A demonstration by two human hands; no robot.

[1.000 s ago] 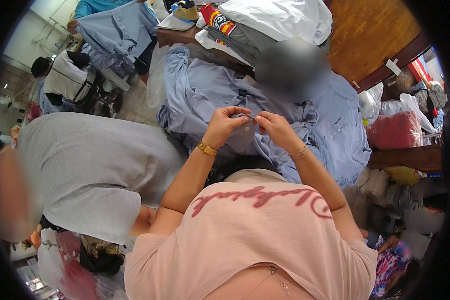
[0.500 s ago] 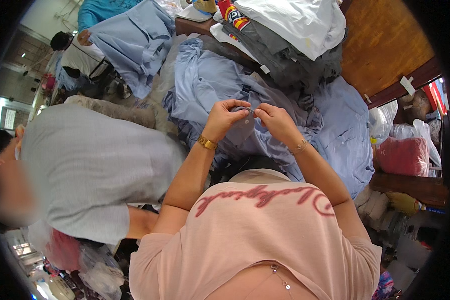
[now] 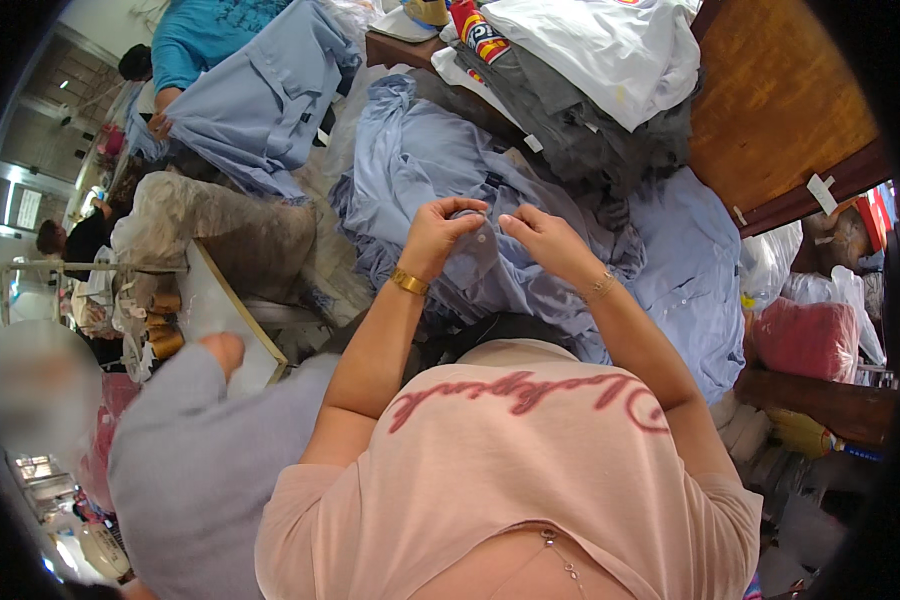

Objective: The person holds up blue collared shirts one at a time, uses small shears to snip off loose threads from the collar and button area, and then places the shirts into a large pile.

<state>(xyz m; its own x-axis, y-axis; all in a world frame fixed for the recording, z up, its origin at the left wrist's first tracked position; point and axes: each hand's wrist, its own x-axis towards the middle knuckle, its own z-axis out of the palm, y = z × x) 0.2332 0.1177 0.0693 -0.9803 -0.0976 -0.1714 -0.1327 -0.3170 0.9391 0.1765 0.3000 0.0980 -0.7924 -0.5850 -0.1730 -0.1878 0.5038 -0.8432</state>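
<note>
A light blue button-up shirt (image 3: 490, 270) lies bunched in front of me, a small pale button showing below my fingers. My left hand (image 3: 438, 235), with a gold watch at its wrist, pinches the shirt's edge between thumb and fingers. Just to its right, my right hand (image 3: 542, 240) is closed, thumb and index finger together at the shirt edge with a small gap to the left fingertips. Whatever the right fingers hold, if anything, is too small to make out.
More blue shirts (image 3: 685, 280) drape to the right. Folded grey (image 3: 560, 110) and white garments (image 3: 610, 50) are stacked beyond. At far left a person in teal (image 3: 210, 40) holds up a blue shirt (image 3: 270, 100). Close on my left is a person in grey (image 3: 200, 460). A wooden panel (image 3: 780, 100) stands right.
My right fingertips have come slightly away from my left ones. The person in grey has shifted back toward the lower left, uncovering a pale board and a wrapped bundle.
</note>
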